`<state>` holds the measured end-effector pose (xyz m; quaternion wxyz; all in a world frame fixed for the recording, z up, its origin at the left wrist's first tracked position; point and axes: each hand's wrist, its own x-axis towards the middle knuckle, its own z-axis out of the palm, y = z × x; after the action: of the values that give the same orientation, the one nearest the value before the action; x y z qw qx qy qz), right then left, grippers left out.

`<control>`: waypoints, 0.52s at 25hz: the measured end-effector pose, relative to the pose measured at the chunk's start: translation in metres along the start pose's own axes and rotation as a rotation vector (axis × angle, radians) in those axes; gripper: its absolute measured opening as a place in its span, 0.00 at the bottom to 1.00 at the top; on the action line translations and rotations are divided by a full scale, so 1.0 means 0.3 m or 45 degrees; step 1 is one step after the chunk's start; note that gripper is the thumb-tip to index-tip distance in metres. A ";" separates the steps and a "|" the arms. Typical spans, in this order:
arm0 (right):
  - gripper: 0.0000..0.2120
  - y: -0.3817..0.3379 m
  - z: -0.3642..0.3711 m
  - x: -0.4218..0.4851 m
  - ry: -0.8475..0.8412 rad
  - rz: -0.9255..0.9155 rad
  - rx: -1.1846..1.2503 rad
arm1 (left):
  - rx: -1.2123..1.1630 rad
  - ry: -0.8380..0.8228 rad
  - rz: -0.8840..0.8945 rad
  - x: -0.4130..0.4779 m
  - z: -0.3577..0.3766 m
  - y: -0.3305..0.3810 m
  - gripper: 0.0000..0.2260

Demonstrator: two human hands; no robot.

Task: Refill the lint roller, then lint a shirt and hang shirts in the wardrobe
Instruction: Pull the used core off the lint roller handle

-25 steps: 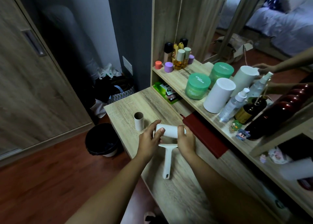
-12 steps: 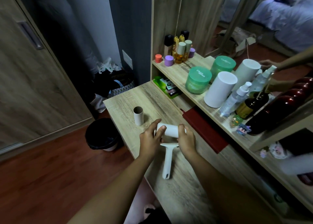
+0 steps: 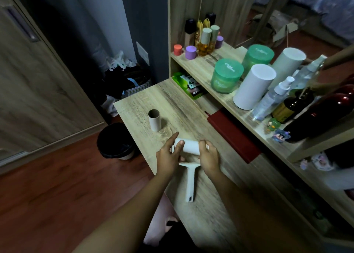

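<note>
Lint roller [image 3: 190, 176], smooth white cylinder; left hand [image 3: 167, 157] and right hand [image 3: 210, 157] grip its ends.

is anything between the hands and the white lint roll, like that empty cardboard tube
Nothing visible does. The left hand and right hand hold the white cylindrical lint roll by its ends, just above the white plastic roller handle. The empty pale cardboard tube stands upright, apart, on the wooden table beyond the left hand.
</note>
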<state>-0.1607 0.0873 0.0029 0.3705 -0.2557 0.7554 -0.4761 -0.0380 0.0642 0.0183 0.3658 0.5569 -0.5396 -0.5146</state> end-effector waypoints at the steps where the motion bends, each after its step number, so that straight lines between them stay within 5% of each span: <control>1: 0.09 -0.001 -0.012 0.007 -0.024 -0.042 -0.074 | -0.019 -0.037 -0.019 -0.002 -0.002 -0.016 0.18; 7: 0.13 -0.004 -0.063 0.085 -0.261 -0.046 -0.348 | -0.164 -0.177 -0.194 0.035 -0.024 -0.100 0.13; 13: 0.12 0.047 -0.044 0.103 -0.330 -0.042 -0.107 | -0.371 -0.034 -0.336 0.050 -0.005 -0.121 0.14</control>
<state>-0.1901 0.0773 -0.0160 0.4461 -0.3427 0.7162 -0.4131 -0.0302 0.0547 -0.0192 0.3650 0.5571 -0.3864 -0.6381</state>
